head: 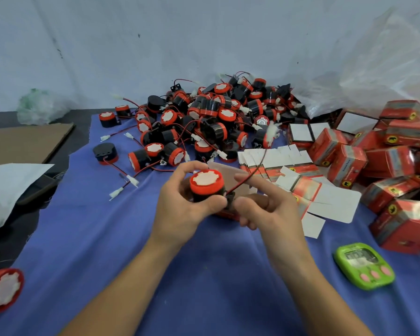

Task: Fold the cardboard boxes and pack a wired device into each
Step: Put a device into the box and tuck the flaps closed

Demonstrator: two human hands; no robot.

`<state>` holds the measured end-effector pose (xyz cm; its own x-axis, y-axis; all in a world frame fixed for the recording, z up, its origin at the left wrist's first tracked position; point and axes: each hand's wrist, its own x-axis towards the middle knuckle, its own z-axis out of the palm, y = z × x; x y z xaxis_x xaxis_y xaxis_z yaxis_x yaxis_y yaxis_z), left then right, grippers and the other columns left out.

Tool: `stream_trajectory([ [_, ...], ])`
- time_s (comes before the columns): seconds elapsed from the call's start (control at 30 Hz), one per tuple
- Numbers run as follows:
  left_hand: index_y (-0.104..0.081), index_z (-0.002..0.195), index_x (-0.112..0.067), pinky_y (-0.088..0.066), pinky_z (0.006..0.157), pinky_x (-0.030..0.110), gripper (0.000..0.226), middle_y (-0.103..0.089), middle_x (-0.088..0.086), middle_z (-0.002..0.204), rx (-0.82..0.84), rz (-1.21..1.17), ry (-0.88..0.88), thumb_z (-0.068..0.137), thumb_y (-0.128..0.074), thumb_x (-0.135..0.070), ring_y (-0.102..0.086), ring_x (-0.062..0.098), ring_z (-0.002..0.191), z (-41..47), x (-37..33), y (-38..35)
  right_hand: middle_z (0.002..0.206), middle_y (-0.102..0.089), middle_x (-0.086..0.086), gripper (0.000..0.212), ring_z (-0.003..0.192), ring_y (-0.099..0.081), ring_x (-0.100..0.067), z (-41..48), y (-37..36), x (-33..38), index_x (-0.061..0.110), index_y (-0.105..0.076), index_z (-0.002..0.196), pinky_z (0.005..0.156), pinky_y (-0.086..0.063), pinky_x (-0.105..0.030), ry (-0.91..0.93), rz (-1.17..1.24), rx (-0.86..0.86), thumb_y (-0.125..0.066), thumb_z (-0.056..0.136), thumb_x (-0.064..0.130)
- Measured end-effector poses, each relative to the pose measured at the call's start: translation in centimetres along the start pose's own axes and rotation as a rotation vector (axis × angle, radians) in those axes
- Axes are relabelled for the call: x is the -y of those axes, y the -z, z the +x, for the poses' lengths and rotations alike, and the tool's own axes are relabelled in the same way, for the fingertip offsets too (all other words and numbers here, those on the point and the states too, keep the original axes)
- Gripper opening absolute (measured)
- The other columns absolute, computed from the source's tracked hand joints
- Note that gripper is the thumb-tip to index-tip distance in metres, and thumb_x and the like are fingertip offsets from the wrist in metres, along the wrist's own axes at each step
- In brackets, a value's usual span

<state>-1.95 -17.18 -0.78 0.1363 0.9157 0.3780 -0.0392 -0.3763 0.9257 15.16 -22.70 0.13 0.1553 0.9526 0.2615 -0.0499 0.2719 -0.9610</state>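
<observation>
A round black red-capped plastic wired device (206,181), short axis tilted up toward the viewer, sits clasped in the left grip (180,204) while the right grip (272,209) pinches its thin red-and-black wire (255,169).

Wired device (206,183): black drum body, red cap with white disc facing up, thin red lead running up and right; was held near, at centre.
Device pile (211,117): many alike, leads tangled, white plugs; lay heaped far centre.
Flat box blanks (274,158): white insides up, fanned right of centre.
Folded boxes (386,161): red, printed, jumbled at right.
Stray device (4,291): lay near left.
</observation>
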Motion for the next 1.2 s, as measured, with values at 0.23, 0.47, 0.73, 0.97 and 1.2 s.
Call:
stream_trajectory([
  [0.23,-0.061,0.13,-0.042,-0.041,0.102,0.008,0.069,-0.057,-0.032,0.135,-0.002,0.492,-0.247,0.068,-0.091,-0.041,-0.052,-0.005,0.132,-1.0,0.1,-0.8,0.086,-0.075,-0.015,0.037,0.065,-0.068,-0.024,0.4,0.1,-0.3,0.022,-0.078,0.11,0.059,-0.056,-0.031,-0.105,0.041,0.015,-0.076,0.08,0.045],
  [0.47,-0.047,0.147,-0.043,-0.036,0.114,0.024,0.079,-0.049,-0.022,0.154,-0.037,0.214,-0.155,0.07,-0.062,-0.033,-0.039,0.003,0.147,-0.4,0.7,0.4,0.061,-0.067,-0.012,0.002,0.053,-0.058,-0.02,0.8,0.7,0.0,0.023,-0.081,0.088,0.052,-0.049,-0.027,-0.123,0.044,-0.206,-0.079,0.089,0.024],
  [0.73,-0.018,0.157,-0.054,-0.048,0.105,0.025,0.116,-0.057,-0.038,0.132,0.214,0.391,0.239,0.061,-0.083,-0.042,-0.053,-0.009,0.128,1.0,3.7,-0.4,0.062,-0.068,-0.002,0.011,0.055,-0.061,-0.009,0.9,1.0,0.0,0.027,-0.074,0.095,0.059,-0.048,-0.028,-0.038,-0.103,-0.384,-0.079,0.087,0.032],
  [0.97,-0.044,0.145,-0.054,-0.055,0.098,0.036,0.1,-0.068,-0.021,0.126,0.186,0.489,0.115,0.062,-0.093,-0.029,-0.063,0.005,0.118,0.3,3.0,-0.3,0.068,-0.063,0.021,0.023,0.068,-0.058,0.002,0.1,0.0,0.0,0.036,-0.063,0.071,0.062,-0.039,-0.005,0.136,-0.615,-0.385,-0.084,0.077,0.042],
  [1.2,-0.04,0.134,-0.071,-0.05,0.091,0.013,0.097,-0.065,-0.04,0.115,0.197,0.526,0.072,0.064,-0.087,-0.023,-0.062,-0.011,0.11,-0.1,2.1,-0.3,0.06,-0.044,0.014,0.05,0.075,-0.034,-0.017,0.9,0.0,-0.9,0.03,-0.038,0.055,0.072,-0.02,-0.03,0.218,-1.1,-0.298,-0.071,0.091,0.043],
])
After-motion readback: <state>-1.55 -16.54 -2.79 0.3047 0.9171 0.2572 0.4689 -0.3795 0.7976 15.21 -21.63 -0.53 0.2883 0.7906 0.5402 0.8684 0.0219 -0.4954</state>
